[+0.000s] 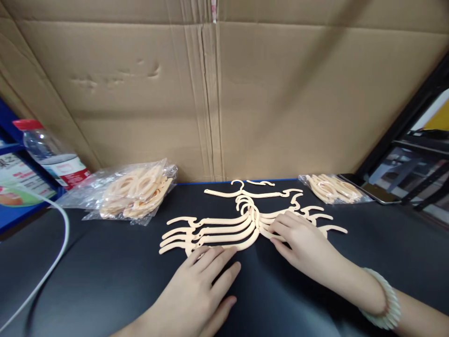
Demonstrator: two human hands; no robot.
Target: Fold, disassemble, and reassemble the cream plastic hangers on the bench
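Note:
Several small cream plastic hangers (224,229) lie fanned out in an overlapping row on the black table (105,271). One more hanger (252,193) lies apart just behind them. My left hand (203,290) rests flat on the table, fingers stretched, its fingertips touching the front edge of the left hanger arms. My right hand (301,243) lies on the right hanger arms, fingers spread and pressing down on them. A pale bead bracelet (384,302) is on my right wrist.
A clear bag of more hangers (135,189) lies at the back left, a smaller bag (331,188) at the back right beside a phone (372,189). A cardboard wall (217,93) stands behind. A water bottle (52,157) and a white cable (52,262) are on the left.

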